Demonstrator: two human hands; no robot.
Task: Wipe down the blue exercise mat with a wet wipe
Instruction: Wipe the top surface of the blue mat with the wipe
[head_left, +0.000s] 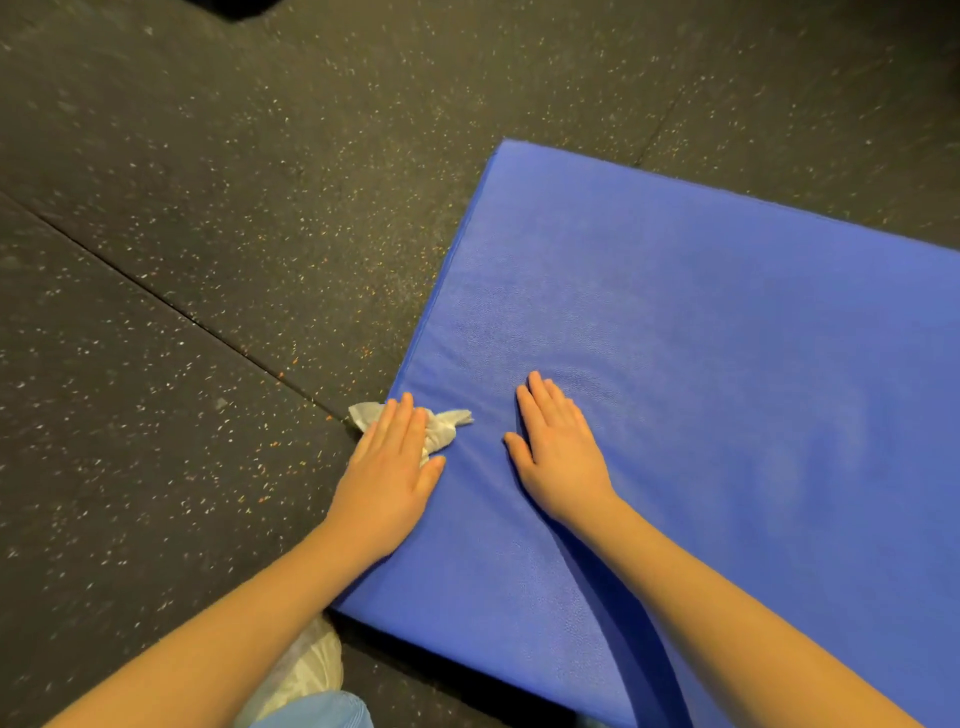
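The blue exercise mat (701, 364) lies flat on the floor and fills the right half of the view. A crumpled white wet wipe (447, 426) sits at the mat's left edge, partly hanging over it. My left hand (389, 462) presses flat on the wipe with straight fingers, covering most of it. A little to its right, my right hand (558, 447) rests palm down on the bare mat, fingers straight and together, holding nothing.
Dark speckled rubber floor (208, 260) with tile seams surrounds the mat on the left and at the back. A white shoe (306, 670) and a light blue trouser leg (317, 712) show at the bottom, just below the mat's near corner.
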